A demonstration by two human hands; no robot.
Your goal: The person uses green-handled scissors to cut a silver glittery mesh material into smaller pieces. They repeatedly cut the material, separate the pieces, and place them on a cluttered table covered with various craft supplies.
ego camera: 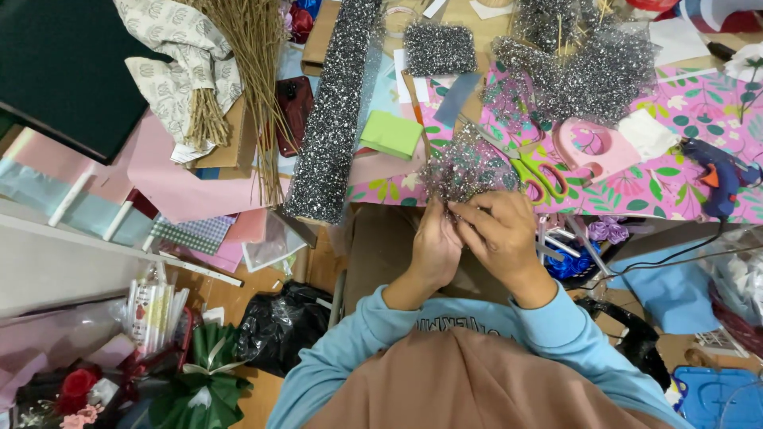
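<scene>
Watching from the head camera, I see both hands meet at the near edge of the desk (699, 208), pinched on a small piece of glittery mesh (465, 171). The left hand (435, 248) has its grip closed on the mesh's lower edge from below; the right hand (499, 232) curls over it from the other side, fingertips pressed to the same spot. The mesh sits just above the hands, over the floral paper.

My worry is the mesh itself: it looks thin and open, so I judge a hard tug between the two grips could tear it or shed its sparkles. The scissors (534, 173) lie just beside the right hand, blades towards the mesh, and a sideways sweep could knock them or snag the netting on them. The glue gun (719, 179) sits near the desk's right edge with its cord trailing off the front; a caught elbow could drag it down.

Hard to tell: the fingertips hide the exact pinch point, so I cannot say whether the mesh is being folded, twisted or tied. The larger mesh heap (584, 67) blends with the small piece, and their border is unclear. The lap below is covered by sleeves and cloth.
</scene>
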